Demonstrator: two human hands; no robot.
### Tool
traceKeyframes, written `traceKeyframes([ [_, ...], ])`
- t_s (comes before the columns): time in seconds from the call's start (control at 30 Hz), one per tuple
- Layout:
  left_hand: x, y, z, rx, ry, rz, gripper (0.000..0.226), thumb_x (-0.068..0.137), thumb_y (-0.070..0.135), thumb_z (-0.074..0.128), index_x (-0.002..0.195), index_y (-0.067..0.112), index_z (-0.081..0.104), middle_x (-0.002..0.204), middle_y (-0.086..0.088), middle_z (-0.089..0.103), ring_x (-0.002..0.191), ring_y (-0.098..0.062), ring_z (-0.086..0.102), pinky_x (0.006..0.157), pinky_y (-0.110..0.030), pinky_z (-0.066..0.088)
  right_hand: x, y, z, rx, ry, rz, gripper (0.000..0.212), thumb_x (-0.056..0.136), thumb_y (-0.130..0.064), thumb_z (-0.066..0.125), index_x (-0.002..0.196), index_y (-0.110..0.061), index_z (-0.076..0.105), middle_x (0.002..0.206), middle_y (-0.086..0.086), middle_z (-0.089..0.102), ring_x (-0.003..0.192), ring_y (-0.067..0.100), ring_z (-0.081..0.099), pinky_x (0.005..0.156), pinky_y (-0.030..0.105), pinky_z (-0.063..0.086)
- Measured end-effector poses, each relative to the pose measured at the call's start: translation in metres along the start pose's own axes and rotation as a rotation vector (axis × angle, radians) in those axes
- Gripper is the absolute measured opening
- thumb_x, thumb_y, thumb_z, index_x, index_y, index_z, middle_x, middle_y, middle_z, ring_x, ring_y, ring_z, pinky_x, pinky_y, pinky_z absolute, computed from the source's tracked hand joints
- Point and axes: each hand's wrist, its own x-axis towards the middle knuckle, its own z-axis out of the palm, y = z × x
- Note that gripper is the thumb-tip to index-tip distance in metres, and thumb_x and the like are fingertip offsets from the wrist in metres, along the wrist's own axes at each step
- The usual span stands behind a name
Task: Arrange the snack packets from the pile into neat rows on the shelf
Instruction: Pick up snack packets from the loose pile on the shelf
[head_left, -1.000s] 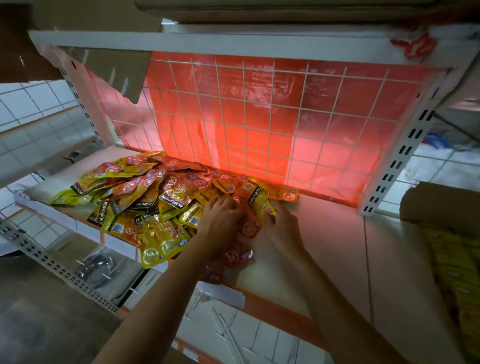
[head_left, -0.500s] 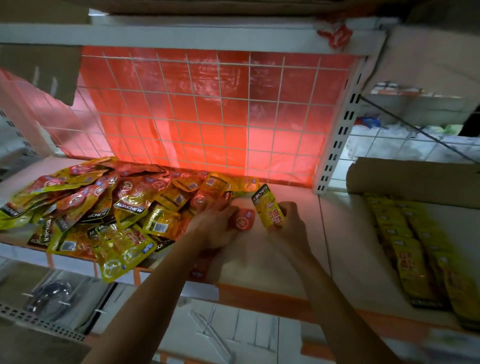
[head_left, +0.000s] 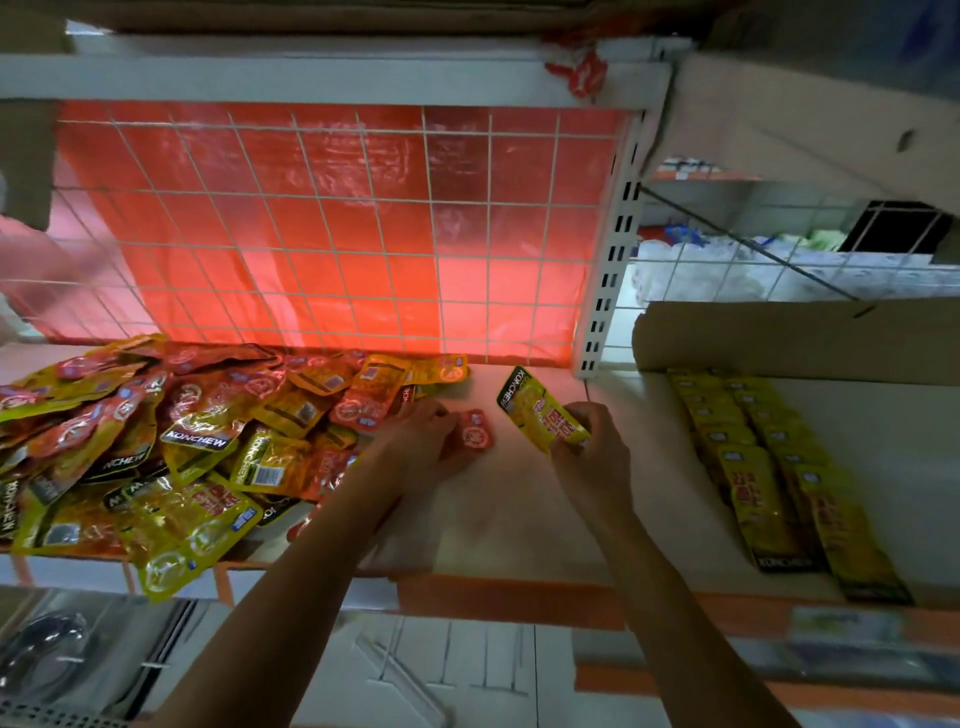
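A loose pile of yellow and red snack packets (head_left: 171, 441) covers the left half of the white shelf (head_left: 519, 519). My left hand (head_left: 421, 441) grips a red packet (head_left: 475, 434) at the pile's right edge, low over the shelf. To its right, my right hand (head_left: 592, 447) pinches the lower end of a yellow packet (head_left: 535, 408), tilted and lifted off the board. Two neat overlapping rows of yellow packets (head_left: 779, 467) lie on the right section of the shelf, past the upright.
A white wire grid with red plastic film (head_left: 337, 234) backs the shelf. A slotted white upright (head_left: 608, 270) divides the sections. A brown cardboard box (head_left: 795, 338) lies behind the rows. One yellow packet (head_left: 171, 566) overhangs the front edge. A lower shelf shows below.
The view swung right, bringing the arranged rows into sight. My right hand lifted the yellow packet clear of the pile and carried it rightward. My left hand drew a red packet out.
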Motion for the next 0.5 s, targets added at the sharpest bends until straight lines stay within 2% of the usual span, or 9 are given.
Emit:
traceKeyframes([
  [0.1,0.004,0.009,0.004,-0.009,0.066,-0.016,0.062,0.09,0.05,0.053,0.143,0.019,0.041,0.141,-0.007,0.045,0.129,-0.03,0.04,0.103,-0.036,0.034,-0.001,0.005,-0.008,0.022,0.04,-0.004,0.034,0.076,0.001,0.059,0.103,-0.017,0.052,0.091,-0.004,0.056,0.078,0.016,0.053,0.056,0.017,0.029],
  [0.2,0.008,0.025,0.002,-0.005,0.107,-0.014,0.05,0.097,0.045,0.041,0.142,0.023,0.04,0.138,-0.006,0.051,0.124,-0.029,0.046,0.103,-0.034,0.035,-0.001,0.011,-0.02,0.027,0.06,0.016,0.031,0.077,-0.001,0.06,0.101,-0.018,0.05,0.092,-0.002,0.057,0.073,0.015,0.055,0.048,0.013,0.034],
  [0.27,0.009,0.042,-0.001,-0.089,0.13,-0.061,0.043,0.1,0.04,0.036,0.139,0.023,0.042,0.132,-0.007,0.056,0.116,-0.029,0.053,0.098,-0.038,0.041,0.0,0.014,-0.03,0.048,0.088,0.007,0.028,0.078,-0.003,0.061,0.103,-0.015,0.054,0.093,0.002,0.06,0.074,0.015,0.056,0.051,0.011,0.036],
  [0.33,0.01,0.059,0.0,-0.073,0.218,-0.068,0.039,0.101,0.027,0.037,0.139,0.023,0.043,0.13,-0.006,0.057,0.109,-0.03,0.06,0.088,-0.041,0.047,0.002,0.017,-0.041,0.081,0.134,-0.015,0.027,0.079,-0.009,0.065,0.105,-0.01,0.058,0.094,0.006,0.063,0.079,0.019,0.058,0.061,0.023,0.039],
  [0.4,0.013,0.075,0.002,-0.039,0.274,-0.089,0.039,0.096,0.014,0.042,0.135,0.019,0.046,0.122,-0.008,0.061,0.1,-0.032,0.064,0.078,-0.042,0.049,0.006,0.019,-0.053,0.115,0.193,-0.014,0.033,0.076,-0.022,0.064,0.105,-0.008,0.06,0.091,0.005,0.064,0.079,0.02,0.058,0.064,0.026,0.038],
  [0.47,0.017,0.09,0.003,-0.167,0.35,-0.165,0.031,0.094,0.017,0.049,0.125,0.011,0.052,0.107,-0.016,0.067,0.09,-0.038,0.065,0.071,-0.042,0.048,0.012,0.022,-0.067,0.216,0.233,0.026,0.031,0.077,-0.02,0.067,0.104,-0.006,0.06,0.091,0.007,0.065,0.079,0.02,0.06,0.068,0.033,0.046],
  [0.5,0.019,0.099,0.005,-0.322,0.398,-0.198,0.028,0.095,0.02,0.051,0.12,0.007,0.055,0.102,-0.02,0.068,0.087,-0.041,0.064,0.069,-0.041,0.048,0.014,0.024,-0.074,0.278,0.248,0.035,0.024,0.079,-0.016,0.069,0.1,-0.008,0.06,0.089,0.008,0.065,0.077,0.02,0.06,0.068,0.039,0.049],
])
